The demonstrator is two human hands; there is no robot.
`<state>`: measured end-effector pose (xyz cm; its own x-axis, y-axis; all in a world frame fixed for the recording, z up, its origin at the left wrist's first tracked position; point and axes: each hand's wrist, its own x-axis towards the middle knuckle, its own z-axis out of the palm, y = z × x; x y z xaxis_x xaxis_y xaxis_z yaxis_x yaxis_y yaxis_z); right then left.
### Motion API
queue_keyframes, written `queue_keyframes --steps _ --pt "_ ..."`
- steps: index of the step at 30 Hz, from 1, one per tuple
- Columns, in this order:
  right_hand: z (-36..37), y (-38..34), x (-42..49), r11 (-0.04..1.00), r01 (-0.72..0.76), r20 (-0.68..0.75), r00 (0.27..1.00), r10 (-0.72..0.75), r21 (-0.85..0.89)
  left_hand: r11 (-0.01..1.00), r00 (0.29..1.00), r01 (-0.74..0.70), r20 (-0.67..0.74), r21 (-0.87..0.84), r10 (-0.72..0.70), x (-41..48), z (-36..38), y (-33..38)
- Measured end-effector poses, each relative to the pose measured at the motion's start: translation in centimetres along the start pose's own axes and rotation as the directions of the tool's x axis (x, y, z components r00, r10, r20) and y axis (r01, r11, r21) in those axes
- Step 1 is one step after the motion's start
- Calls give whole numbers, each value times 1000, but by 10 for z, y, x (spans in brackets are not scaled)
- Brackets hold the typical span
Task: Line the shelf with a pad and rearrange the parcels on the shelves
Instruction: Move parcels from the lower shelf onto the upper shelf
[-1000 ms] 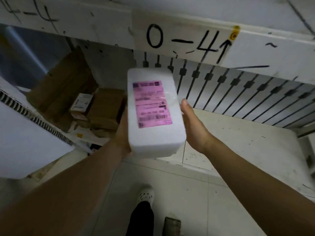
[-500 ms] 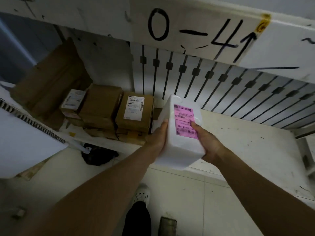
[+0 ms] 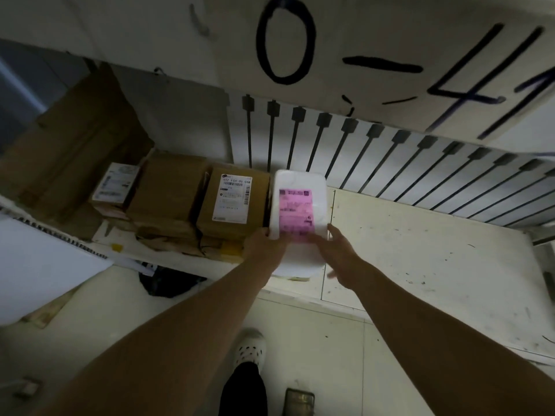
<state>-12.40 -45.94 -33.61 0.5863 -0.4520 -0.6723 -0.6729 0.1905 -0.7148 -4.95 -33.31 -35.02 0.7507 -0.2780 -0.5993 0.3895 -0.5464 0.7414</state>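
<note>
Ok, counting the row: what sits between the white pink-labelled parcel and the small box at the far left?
A plain brown box and a white-labelled brown box, in the head view.

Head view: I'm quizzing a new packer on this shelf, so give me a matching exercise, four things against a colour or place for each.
Things:
1. parcel
2. box left of the parcel
3. bag
4. shoe

Matches:
A. black, on the floor by the shelf
B. white, pink label
C. white, with holes, on the floor
D. brown, white label

Pairs: 1-B; 2-D; 3-A; 4-C
</note>
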Motion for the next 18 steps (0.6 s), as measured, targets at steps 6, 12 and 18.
queue_keyframes --steps 6,12,18 --pt "6 9 4 989 -136 23 991 135 63 881 933 356 158 -311 -322 -3 -6 -12" --pt "14 8 14 990 -126 -3 992 126 65 686 891 445 209 -576 -403 7 -7 -9" --pt "12 4 8 989 -140 -9 990 141 50 659 877 474 248 -584 -411 8 -10 -11"
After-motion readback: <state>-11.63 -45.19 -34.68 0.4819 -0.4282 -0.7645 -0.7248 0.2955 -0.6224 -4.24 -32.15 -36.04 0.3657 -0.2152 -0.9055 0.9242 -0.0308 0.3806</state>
